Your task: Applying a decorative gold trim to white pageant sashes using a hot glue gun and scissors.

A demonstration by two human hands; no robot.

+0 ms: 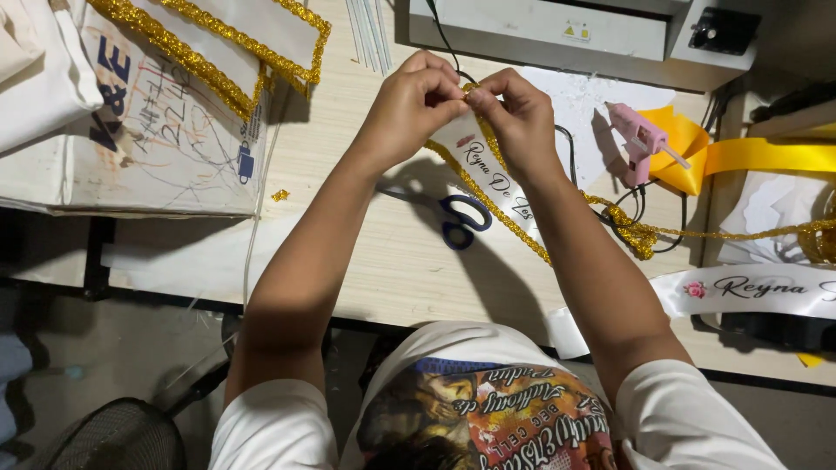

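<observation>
Both hands meet over the middle of the tabletop [366,261]. The left hand [409,109] and the right hand [521,122] each have the grip closed on the top end of a white sash [488,170], pinching it between thumb and fingers. A gold glitter trim [488,204] runs along the edge of the sash and trails to the right across the tabletop. I judge that the trim is being pressed onto the sash end at this moment. The next move probably needs a steady pinch and a careful slide further along the edge. The blue scissors [461,222] lie just below the hands, and the pink glue gun [640,139] stands near on the right.
</observation>
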